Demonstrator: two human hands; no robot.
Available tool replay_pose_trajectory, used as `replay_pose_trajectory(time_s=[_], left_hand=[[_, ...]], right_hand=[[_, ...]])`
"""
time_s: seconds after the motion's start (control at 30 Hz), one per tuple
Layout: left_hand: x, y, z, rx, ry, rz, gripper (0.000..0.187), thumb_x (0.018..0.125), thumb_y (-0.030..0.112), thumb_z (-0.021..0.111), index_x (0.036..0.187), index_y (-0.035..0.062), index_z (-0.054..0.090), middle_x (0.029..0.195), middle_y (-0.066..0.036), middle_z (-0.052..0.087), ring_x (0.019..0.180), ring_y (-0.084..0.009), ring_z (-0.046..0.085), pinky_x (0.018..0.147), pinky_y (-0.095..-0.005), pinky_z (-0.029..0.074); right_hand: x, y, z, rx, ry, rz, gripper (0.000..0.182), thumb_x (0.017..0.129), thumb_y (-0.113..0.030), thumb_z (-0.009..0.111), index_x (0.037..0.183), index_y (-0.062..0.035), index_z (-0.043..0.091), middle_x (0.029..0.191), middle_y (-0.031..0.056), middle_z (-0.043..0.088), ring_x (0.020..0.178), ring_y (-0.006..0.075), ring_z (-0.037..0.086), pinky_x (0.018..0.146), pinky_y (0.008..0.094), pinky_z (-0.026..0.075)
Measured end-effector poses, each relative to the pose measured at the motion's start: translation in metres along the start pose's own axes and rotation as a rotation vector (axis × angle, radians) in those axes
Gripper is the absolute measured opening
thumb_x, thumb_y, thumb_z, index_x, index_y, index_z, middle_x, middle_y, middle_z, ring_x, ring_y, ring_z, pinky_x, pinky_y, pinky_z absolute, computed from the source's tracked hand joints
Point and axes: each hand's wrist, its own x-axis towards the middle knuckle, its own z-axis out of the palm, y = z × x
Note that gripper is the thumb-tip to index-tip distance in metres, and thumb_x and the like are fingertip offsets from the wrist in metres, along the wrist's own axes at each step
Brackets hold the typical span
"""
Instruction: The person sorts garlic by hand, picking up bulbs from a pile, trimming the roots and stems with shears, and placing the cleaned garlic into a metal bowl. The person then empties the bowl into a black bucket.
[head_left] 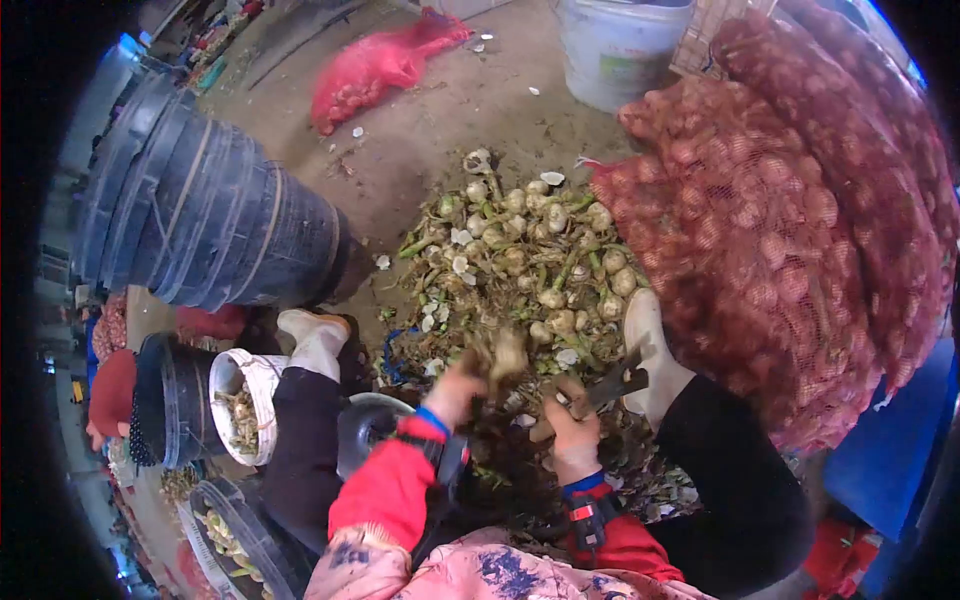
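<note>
Red sleeves (385, 500), whitish bulbs (556, 217).

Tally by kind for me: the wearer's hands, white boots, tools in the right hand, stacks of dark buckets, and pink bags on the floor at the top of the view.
Hands: 2 (left hand, right hand)
White boots: 2
Tool in the right hand: 1
Stack of dark buckets: 1
Pink bag: 1
Total: 7

Garlic heap (520, 240) on floor (500, 115) between boots (657, 350); bucket stack (215, 205) left, sacks (750, 230) right, pail (615, 50) beyond heap.
</note>
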Motion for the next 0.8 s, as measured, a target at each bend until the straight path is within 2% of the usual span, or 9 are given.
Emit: replay_pose_trajectory(time_s=[0.03, 0.17, 0.27, 0.33, 0.4, 0.53, 0.6, 0.63, 0.8], left_hand=[[-0.018, 0.025, 0.016, -0.798, 0.048, -0.289, 0.083, 0.068, -0.003, 0.068, 0.144, 0.0007, 0.036, 0.127, -0.012, 0.056, 0.114, -0.0229, 0.056, 0.093, -0.0341, 0.048], [-0.071, 0.059, 0.037, -0.693, -0.036, -0.122, 0.085, 0.064, -0.002, 0.072, 0.141, 0.0013, 0.037, 0.121, -0.011, 0.057, 0.106, -0.02, 0.056, 0.093, -0.0325, 0.047], [-0.09, 0.059, 0.034, -0.523, 0.139, -0.299, 0.086, 0.06, -0.004, 0.076, 0.137, 0.002, 0.037, 0.122, -0.012, 0.055, 0.103, -0.0194, 0.058, 0.09, -0.032, 0.049], [-0.107, 0.077, 0.023, -0.773, 0.225, -0.173, 0.084, 0.06, -0.001, 0.081, 0.132, 0.0027, 0.038, 0.12, -0.011, 0.056, 0.102, -0.0193, 0.059, 0.088, -0.0301, 0.05], [-0.122, 0.091, 0.02, -0.79, 0.25, -0.23, 0.083, 0.059, 0.0, 0.083, 0.129, 0.0034, 0.039, 0.114, -0.008, 0.057, 0.1, -0.0188, 0.06, 0.083, -0.0314, 0.053], [-0.138, 0.09, 0.02, -0.017, 0.329, 0.12, 0.077, 0.062, 0.003, 0.085, 0.127, 0.0051, 0.042, 0.108, -0.007, 0.06, 0.095, -0.0147, 0.062, 0.082, -0.0325, 0.054], [-0.146, 0.121, 0.016, -1.264, 0.227, -0.058, 0.072, 0.065, 0.009, 0.086, 0.124, 0.0044, 0.046, 0.104, -0.008, 0.062, 0.092, -0.0135, 0.063, 0.082, -0.0297, 0.053], [-0.146, 0.118, 0.015, -0.596, 0.322, -0.021, 0.067, 0.067, 0.014, 0.086, 0.121, 0.0035, 0.048, 0.1, -0.008, 0.063, 0.089, -0.0137, 0.063, 0.08, -0.03, 0.054], [-0.149, 0.115, 0.024, -0.221, 0.426, 0.018, 0.078, 0.062, 0.025, 0.09, 0.122, 0.0025, 0.046, 0.103, -0.007, 0.061, 0.092, -0.0152, 0.062, 0.081, -0.0316, 0.052]], right_hand=[[-0.005, -0.007, 0.001, -0.06, -0.046, -0.005, 0.022, 0.083, -0.009, 0.071, 0.103, -0.0025, 0.066, 0.107, 0.0058, 0.065, 0.096, 0.0145, 0.06, 0.085, 0.0301, 0.047], [-0.027, -0.006, 0.012, -0.573, -0.4, -0.329, 0.022, 0.083, -0.005, 0.07, 0.104, -0.0017, 0.065, 0.112, 0.0059, 0.063, 0.099, 0.0144, 0.059, 0.091, 0.0291, 0.046], [-0.044, -0.01, 0.02, -0.406, -0.721, -0.421, 0.024, 0.081, 0.001, 0.069, 0.104, -0.0024, 0.065, 0.112, 0.0062, 0.063, 0.102, 0.0148, 0.059, 0.092, 0.0301, 0.046], [-0.068, -0.033, 0.024, -0.38, -0.646, -0.308, 0.027, 0.079, 0.001, 0.069, 0.105, -0.0039, 0.064, 0.111, 0.0087, 0.063, 0.103, 0.0197, 0.061, 0.092, 0.0315, 0.047], [-0.053, -0.016, 0.008, -0.77, -0.503, -0.646, 0.029, 0.078, -0.007, 0.07, 0.106, -0.0044, 0.064, 0.107, 0.0119, 0.063, 0.098, 0.0265, 0.063, 0.088, 0.0339, 0.049], [-0.081, -0.022, 0.011, -1.217, -0.511, -0.719, 0.02, 0.073, -0.007, 0.069, 0.093, -0.0076, 0.066, 0.095, 0.0139, 0.061, 0.09, 0.0354, 0.061, 0.077, 0.0389, 0.051], [-0.088, -0.015, 0.016, -1.314, -0.577, -0.731, 0.014, 0.072, -0.007, 0.065, 0.086, -0.0077, 0.064, 0.093, 0.0142, 0.06, 0.087, 0.0373, 0.061, 0.075, 0.0436, 0.051], [-0.094, -0.017, 0.022, -1.397, -0.61, -0.701, 0.014, 0.073, -0.009, 0.064, 0.087, -0.0087, 0.064, 0.094, 0.0143, 0.061, 0.089, 0.0368, 0.061, 0.076, 0.0447, 0.051], [-0.093, -0.015, 0.025, -1.528, -0.628, -0.666, 0.015, 0.073, -0.01, 0.063, 0.088, -0.0077, 0.063, 0.096, 0.0155, 0.061, 0.091, 0.0365, 0.062, 0.077, 0.0458, 0.051]])
